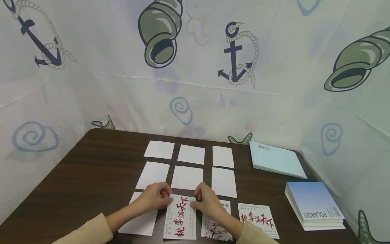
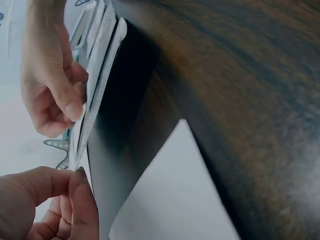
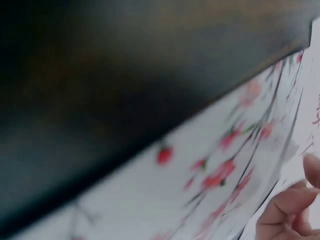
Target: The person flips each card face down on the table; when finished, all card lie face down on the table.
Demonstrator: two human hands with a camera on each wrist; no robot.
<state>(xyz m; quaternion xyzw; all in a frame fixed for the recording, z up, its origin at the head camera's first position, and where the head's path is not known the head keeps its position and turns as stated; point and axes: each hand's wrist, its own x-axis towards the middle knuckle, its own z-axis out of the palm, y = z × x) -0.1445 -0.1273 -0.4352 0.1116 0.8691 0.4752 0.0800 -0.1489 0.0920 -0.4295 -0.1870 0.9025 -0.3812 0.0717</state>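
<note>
A white card with red calligraphy (image 1: 180,218) is held upright in the head view, tilted slightly off the table. My left hand (image 1: 156,196) pinches its upper left corner between thumb and fingers. At the upper right corner, my right hand (image 1: 208,201) pinches the same card. The left wrist view shows both hands gripping its edge, seen nearly side-on. Partly under my right forearm lies a card with pink blossom branches (image 1: 217,230), also large in the right wrist view. A blank white card (image 1: 141,222) lies beneath my left forearm.
Several blank white cards (image 1: 187,177) lie in rows beyond my hands on the dark wooden table (image 1: 76,176). Another red-lettered card (image 1: 258,219) lies to the right. A blue Polaroid album (image 1: 313,203) and a pale blue book (image 1: 275,159) sit at the right side. A printed curtain (image 1: 195,84) hangs behind.
</note>
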